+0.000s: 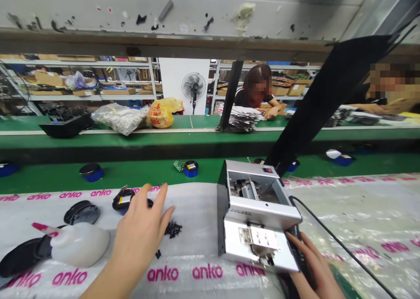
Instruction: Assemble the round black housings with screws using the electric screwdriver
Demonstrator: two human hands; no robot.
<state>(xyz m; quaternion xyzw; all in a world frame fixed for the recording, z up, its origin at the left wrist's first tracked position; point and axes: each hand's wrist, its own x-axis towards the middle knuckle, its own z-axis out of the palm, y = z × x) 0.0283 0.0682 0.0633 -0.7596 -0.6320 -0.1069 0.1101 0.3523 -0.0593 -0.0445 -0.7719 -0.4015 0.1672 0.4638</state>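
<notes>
My left hand point(144, 222) reaches over the plastic-covered bench with its fingers apart and nothing visibly held. Just beyond it sits an opened round black-and-blue device point(124, 199) with a silver-and-yellow cell, partly covered by my fingers. Small black pieces point(173, 230) lie in a loose pile beside my thumb. My right hand point(316, 270) is closed around a black, handle-shaped tool point(303, 262), whose working end I cannot make out. That tool is close against the right side of a silver screw feeder machine point(262, 216).
A white squeeze bottle point(80, 244) with a pink tip lies at left among black covers point(82, 212). Blue-sided round devices point(191, 168) rest along the green belt point(210, 159). A black cable point(348, 242) crosses at right. A slanted black post point(321, 102) stands behind the machine. People work opposite.
</notes>
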